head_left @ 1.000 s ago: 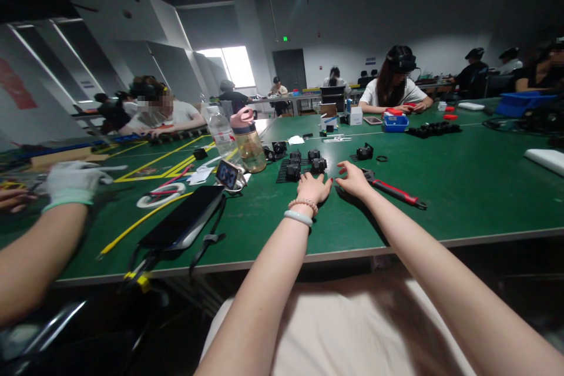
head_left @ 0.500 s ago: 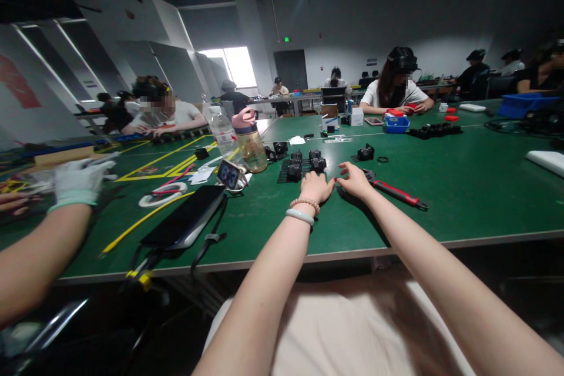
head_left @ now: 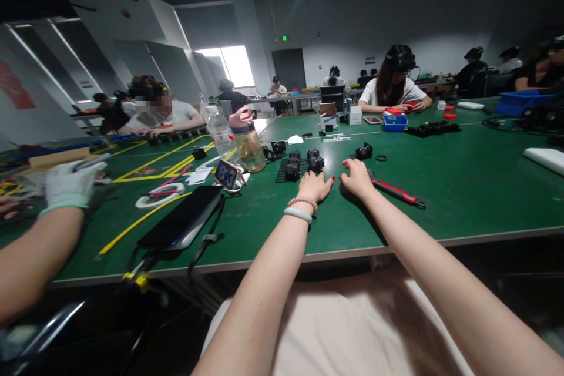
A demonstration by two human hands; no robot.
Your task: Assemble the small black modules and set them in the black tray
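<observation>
My left hand (head_left: 314,186) lies low on the green table (head_left: 255,217), fingers spread and thumb out to the right. Its fingertips reach the near side of a group of black blocky parts (head_left: 292,171) on a black slotted base; whether they touch is unclear. My right hand (head_left: 356,178) rests a little to the right, fingers loosely bent and apart, with nothing visible in it. Beside it lies a wrench-like tool (head_left: 399,192) with a red and black handle, its head partly hidden by the hand. Beyond that hand sit another black part (head_left: 363,151) and a black ring (head_left: 380,158).
Left of my hands stand a pink-lidded bottle (head_left: 247,144), a clear bottle (head_left: 219,132), a small clock display (head_left: 229,174) and a black tablet-like device (head_left: 183,217). A co-worker's gloved hand (head_left: 68,183) is at far left. A blue bin (head_left: 395,123) stands across the table.
My hands have drawn slightly apart; the gap between the thumb and the right fingers is wider. The co-worker's gloved hand has shifted left. The view has moved slightly.
</observation>
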